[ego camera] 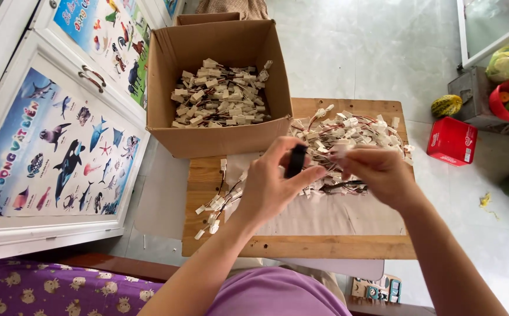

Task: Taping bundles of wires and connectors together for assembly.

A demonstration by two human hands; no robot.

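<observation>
Her left hand (269, 184) grips a small black tool (295, 161) above the wooden table (301, 246). The right hand (377, 172) pinches a white connector (341, 150) beside it, over the pile of wired connectors (348, 131); a cardboard box (219, 126) stands behind.

Both bare forearms are reaching up from the bottom edge and angling in toward each other. The left hand (272, 184) is curling with its back to the camera, thumb and fingers pinching shut. The right hand (377, 172) is facing it, fingertips bunching almost against the left ones
</observation>
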